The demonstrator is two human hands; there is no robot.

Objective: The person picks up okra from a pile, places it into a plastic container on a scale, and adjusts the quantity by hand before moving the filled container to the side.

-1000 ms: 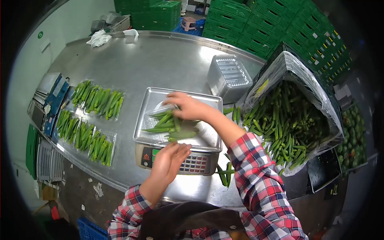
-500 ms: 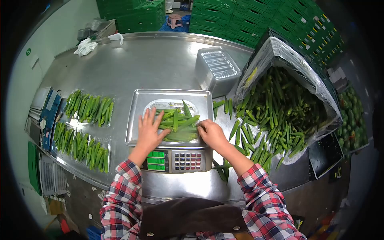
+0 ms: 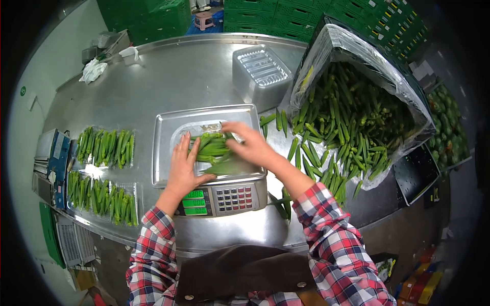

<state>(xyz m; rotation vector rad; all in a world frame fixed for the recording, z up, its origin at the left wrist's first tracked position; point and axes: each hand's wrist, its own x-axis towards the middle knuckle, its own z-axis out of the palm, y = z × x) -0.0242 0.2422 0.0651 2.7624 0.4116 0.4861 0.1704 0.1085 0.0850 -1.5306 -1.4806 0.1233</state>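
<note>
Okra (image 3: 212, 149) lies on the pan (image 3: 164, 130) of the scale (image 3: 235, 199), between the hands. The left hand (image 3: 182, 167), thumb held wide, flanks its left side; the right hand (image 3: 249, 145) curves over the right, its grip too blurred to tell.

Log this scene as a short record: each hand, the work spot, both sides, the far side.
left hand: open, fingers spread, at the left side of the okra bunch
right hand: at the bunch's right side; exact grip unclear
work spot: metal pan of a scale, display lit green
left of scale: two rows of okra packs
right of scale: tilted plastic-lined crate, okra spilling from it
far side: stacked clear containers, beyond the pan and to the right
</note>
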